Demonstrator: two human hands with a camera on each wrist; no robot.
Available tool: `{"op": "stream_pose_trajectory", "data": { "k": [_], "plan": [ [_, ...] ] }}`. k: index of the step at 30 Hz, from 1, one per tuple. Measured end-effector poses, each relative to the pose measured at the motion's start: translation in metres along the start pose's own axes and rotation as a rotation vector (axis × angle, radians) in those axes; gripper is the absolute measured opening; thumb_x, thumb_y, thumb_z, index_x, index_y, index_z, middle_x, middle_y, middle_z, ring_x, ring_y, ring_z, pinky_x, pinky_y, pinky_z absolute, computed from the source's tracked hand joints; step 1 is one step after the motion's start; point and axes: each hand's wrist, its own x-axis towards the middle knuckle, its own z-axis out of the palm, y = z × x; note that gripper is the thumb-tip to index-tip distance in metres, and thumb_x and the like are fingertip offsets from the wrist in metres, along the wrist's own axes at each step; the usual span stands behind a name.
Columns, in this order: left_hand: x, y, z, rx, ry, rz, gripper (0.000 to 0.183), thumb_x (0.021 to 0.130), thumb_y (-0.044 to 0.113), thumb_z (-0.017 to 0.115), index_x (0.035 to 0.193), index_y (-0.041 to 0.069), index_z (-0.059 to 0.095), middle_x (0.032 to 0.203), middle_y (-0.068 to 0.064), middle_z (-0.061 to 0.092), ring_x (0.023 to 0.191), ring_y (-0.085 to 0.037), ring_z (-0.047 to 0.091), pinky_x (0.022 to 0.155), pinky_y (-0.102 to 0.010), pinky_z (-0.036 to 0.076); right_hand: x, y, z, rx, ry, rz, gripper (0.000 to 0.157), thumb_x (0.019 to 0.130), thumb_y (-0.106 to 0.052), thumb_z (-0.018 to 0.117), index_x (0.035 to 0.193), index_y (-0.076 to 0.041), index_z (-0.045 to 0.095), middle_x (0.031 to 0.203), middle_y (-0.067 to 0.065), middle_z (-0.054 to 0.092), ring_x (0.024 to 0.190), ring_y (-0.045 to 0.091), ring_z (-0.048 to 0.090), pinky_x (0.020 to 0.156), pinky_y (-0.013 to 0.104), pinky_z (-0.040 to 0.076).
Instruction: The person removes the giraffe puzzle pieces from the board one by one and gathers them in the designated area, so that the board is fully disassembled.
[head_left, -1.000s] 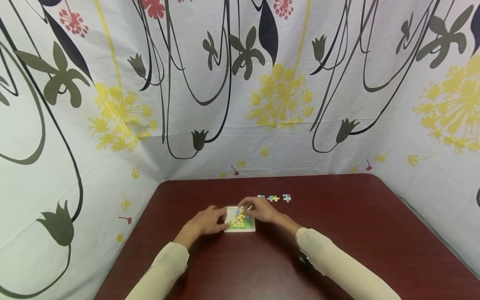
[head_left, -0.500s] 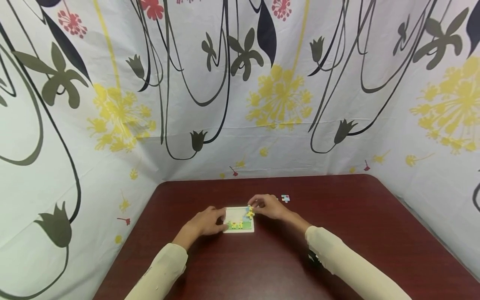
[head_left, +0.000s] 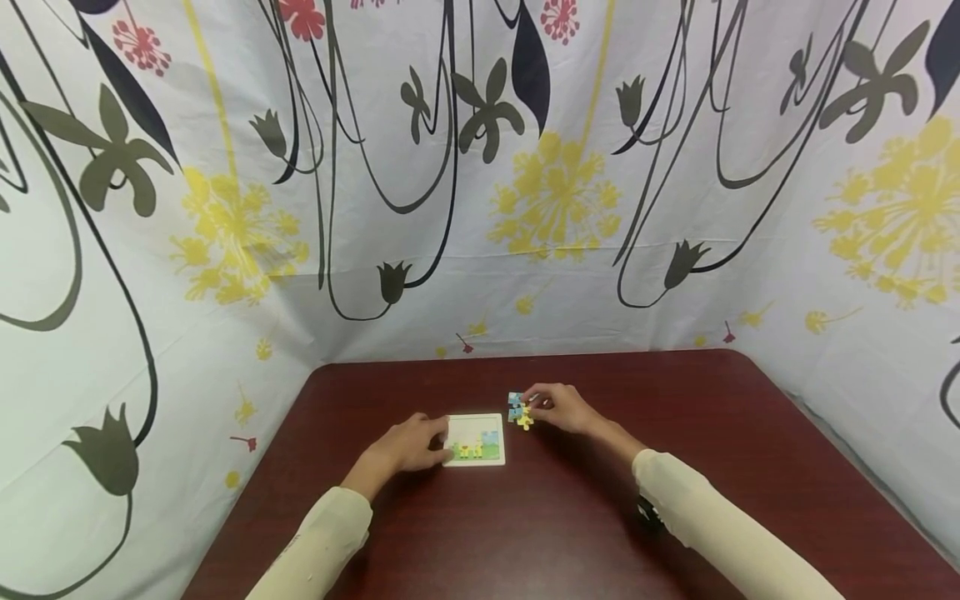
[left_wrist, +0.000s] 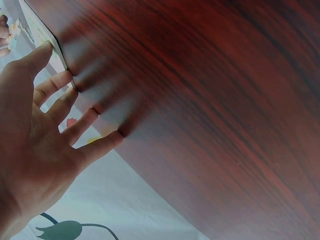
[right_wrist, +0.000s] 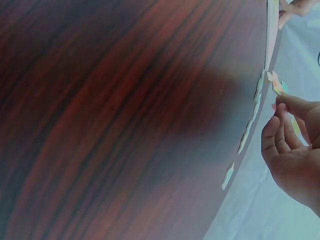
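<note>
A small white-rimmed puzzle tray (head_left: 474,464) lies on the table with fitted pieces along its bottom and right side; its upper left shows bare. At the tray's left edge rests my left hand (head_left: 411,443), thumb and index finger touching the rim. The left wrist view shows that hand (left_wrist: 50,135) with its other fingers spread on the table. My right hand (head_left: 562,408) pinches a yellow and blue jigsaw piece (head_left: 526,420) just right of the tray. In the right wrist view this piece (right_wrist: 275,83) sticks out from the fingertips, clear of the table.
Blue loose jigsaw pieces (head_left: 515,399) lie behind the held piece, some partly covered by the right hand. The right wrist view shows a row of loose pieces (right_wrist: 227,176) lying flat. A flowered cloth (head_left: 450,325) hangs behind the dark red table (head_left: 495,533).
My right hand has moved right, off the tray, carrying the yellow and blue jigsaw piece over the table. The left hand stays at the tray's left edge.
</note>
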Motion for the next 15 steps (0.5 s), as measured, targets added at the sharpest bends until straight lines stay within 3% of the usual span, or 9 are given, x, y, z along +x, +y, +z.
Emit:
{"op": "stream_pose_trajectory", "data": {
  "k": [15],
  "plan": [
    [0.0,-0.001,0.001,0.003,0.002,0.001,0.028,0.099,0.043,0.07,0.098,0.019,0.057,0.092,-0.001,0.056,0.101,-0.023,0.049,0.07,-0.042,0.041,-0.014,0.016,-0.01,-0.055,0.014,0.021,0.02,0.095,0.002,0.072,0.115,0.002,0.071,0.102,0.016,0.076,0.091,0.027,0.075,0.078,0.034,0.06]
  ]
}}
